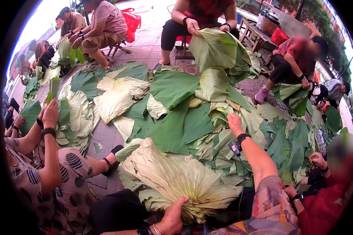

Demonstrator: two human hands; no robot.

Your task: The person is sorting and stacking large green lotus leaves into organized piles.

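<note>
My left hand (171, 217), with a bracelet and a black band at the wrist, comes in at the bottom. Its thumb lies over the centre of a pale, dried leaf stack (172, 176), and the fingers are hidden beneath. My right hand (235, 123) reaches out over the leaf pile with its fingers closed on a pale leaf edge. A black band with a small grey device circles that wrist. Green leaves (168, 131) and pale leaves (113, 102) overlap on the paving around and beyond both hands.
A person at left (47, 156) holds a rolled leaf. Another, opposite, holds a large leaf (212, 49). More people sit at both sides. A red bag (131, 25) hangs at the back; a wooden bench (255, 37) stands behind right.
</note>
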